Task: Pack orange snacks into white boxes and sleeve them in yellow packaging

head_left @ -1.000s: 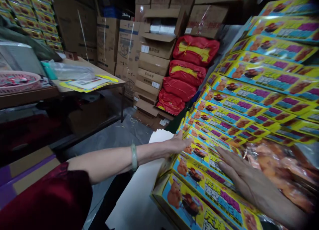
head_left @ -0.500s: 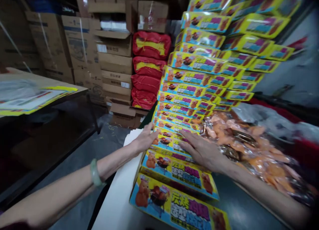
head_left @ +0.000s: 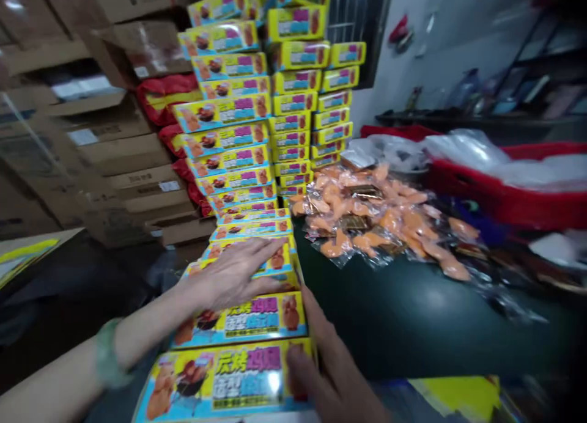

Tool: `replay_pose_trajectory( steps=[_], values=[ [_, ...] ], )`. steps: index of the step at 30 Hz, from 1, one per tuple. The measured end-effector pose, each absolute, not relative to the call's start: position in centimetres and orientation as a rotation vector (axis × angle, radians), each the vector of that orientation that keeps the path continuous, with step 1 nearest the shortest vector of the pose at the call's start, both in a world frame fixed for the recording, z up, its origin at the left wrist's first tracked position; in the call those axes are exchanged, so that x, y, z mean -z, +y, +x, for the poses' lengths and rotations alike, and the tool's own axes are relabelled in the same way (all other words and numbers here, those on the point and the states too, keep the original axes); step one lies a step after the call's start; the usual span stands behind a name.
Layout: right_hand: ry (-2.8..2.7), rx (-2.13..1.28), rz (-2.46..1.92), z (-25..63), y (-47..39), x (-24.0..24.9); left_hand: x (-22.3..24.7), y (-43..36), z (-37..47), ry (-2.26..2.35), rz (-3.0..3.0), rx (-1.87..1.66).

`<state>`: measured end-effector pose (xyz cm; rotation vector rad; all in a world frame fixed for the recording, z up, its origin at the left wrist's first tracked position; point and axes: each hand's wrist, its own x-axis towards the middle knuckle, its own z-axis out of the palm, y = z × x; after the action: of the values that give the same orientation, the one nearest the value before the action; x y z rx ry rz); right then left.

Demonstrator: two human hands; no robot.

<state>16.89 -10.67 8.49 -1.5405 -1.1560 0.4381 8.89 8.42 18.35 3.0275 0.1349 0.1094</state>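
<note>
A row of yellow and blue printed boxes (head_left: 257, 374) runs away from me along the table, their picture faces toward me. My left hand (head_left: 233, 273) lies flat across the boxes in the middle of the row, fingers stretched to the right. At the right ends of the nearest boxes is my right hand (head_left: 330, 356), its fingers straight along their sides. Its thumb is spread apart, over the front of the nearest box. Neither hand is closed round a box. A pale green bangle (head_left: 110, 356) circles my left wrist.
Tall stacks of the same boxes (head_left: 293, 84) rise behind the row. Bagged orange pieces (head_left: 385, 215) lie heaped on the dark green table (head_left: 367, 313). Red crates (head_left: 513, 187) with clear plastic stand farther right. Cardboard cartons (head_left: 123, 148) and red packs (head_left: 172, 96) are piled back left.
The view has swung to the right. My left hand has gone from the row's left end onto the box faces. My right hand has come off the faces to the near right ends.
</note>
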Motion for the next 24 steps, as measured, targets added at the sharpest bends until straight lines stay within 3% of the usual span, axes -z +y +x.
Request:
replay_pose_trajectory(
  steps=[14, 24],
  values=[
    [-1.094, -0.196, -1.842, 14.3, -8.9, -4.6, -20.1, 9.1, 9.5, 0.118, 3.223, 0.063],
    [-1.126, -0.19, -1.834, 14.4, -9.3, -5.3, -19.5, 8.9, 6.6, 0.264, 3.333, -0.398]
  ],
)
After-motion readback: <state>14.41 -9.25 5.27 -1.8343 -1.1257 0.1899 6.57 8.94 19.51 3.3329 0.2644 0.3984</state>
